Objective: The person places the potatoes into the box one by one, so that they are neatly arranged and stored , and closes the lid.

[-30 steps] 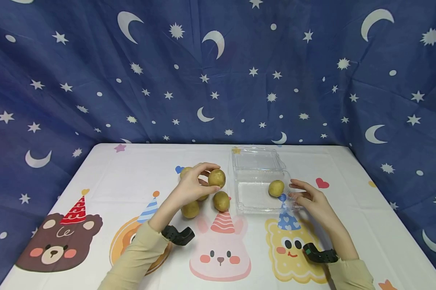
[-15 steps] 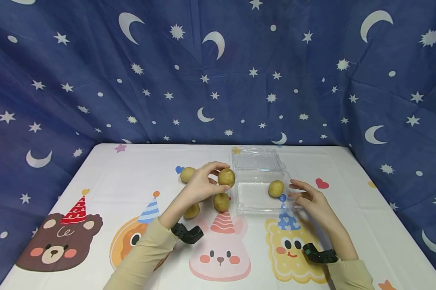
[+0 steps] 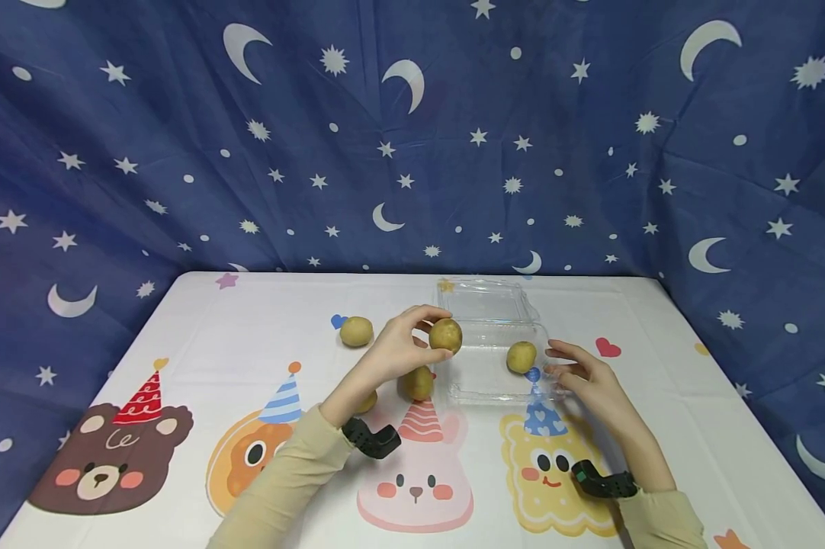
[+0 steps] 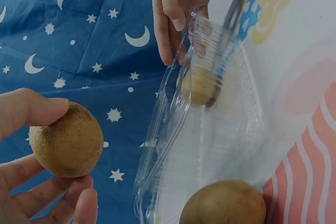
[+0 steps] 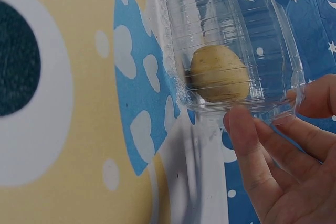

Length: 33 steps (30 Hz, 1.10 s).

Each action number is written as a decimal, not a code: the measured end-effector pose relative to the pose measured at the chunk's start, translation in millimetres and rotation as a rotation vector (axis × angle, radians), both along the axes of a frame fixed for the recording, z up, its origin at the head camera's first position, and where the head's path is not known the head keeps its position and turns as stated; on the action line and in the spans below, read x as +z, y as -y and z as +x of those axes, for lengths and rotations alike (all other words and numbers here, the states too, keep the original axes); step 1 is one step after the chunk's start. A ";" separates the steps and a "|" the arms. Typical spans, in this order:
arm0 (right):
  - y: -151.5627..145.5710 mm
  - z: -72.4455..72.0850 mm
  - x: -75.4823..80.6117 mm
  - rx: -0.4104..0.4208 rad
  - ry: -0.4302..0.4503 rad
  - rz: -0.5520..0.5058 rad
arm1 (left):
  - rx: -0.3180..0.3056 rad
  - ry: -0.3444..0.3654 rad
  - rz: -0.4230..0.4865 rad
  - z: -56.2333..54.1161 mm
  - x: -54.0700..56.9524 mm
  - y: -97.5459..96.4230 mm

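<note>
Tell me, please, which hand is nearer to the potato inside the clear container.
Right: the right hand holds the edge of the clear container just beside the potato inside. The left hand is farther off, by the container's opposite side, holding another potato.

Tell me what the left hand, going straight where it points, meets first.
Likely the clear plastic clamshell container; the potato in the left hand overlaps its left edge in the head view, but height is unclear.
</note>
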State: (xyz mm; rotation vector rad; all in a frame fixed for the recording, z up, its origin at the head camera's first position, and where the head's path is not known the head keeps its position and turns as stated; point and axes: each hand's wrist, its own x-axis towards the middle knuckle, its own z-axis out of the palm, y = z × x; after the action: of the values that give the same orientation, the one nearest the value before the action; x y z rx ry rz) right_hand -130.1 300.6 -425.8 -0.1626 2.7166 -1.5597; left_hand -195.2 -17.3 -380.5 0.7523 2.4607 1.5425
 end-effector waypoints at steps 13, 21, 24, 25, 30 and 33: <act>0.6 0.5 1.0 0.000 0.002 -0.004 | -0.012 0.029 0.001 -1.9 -0.5 -22.6; 0.5 -0.2 1.1 -0.005 0.008 0.009 | -0.020 0.023 -0.019 -5.1 -4.2 -35.1; 0.5 -0.3 1.6 -0.008 0.013 0.017 | -0.015 0.026 -0.029 -6.0 -5.8 -39.8; 0.5 -0.3 1.7 -0.009 0.015 0.019 | -0.013 0.023 -0.035 -6.1 -6.3 -41.2; 0.5 -0.1 1.3 -0.010 0.017 0.024 | -0.007 0.019 -0.073 -5.5 -9.5 -48.2; 0.4 -0.2 1.0 -0.009 0.016 0.020 | -0.006 0.010 -0.088 -5.2 -12.9 -52.8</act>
State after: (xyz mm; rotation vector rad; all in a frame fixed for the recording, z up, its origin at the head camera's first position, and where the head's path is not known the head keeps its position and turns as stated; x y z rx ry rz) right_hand -130.3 300.2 -424.8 -0.1374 2.7237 -1.5291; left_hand -200.4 35.5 -393.3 0.7353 2.4978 1.4223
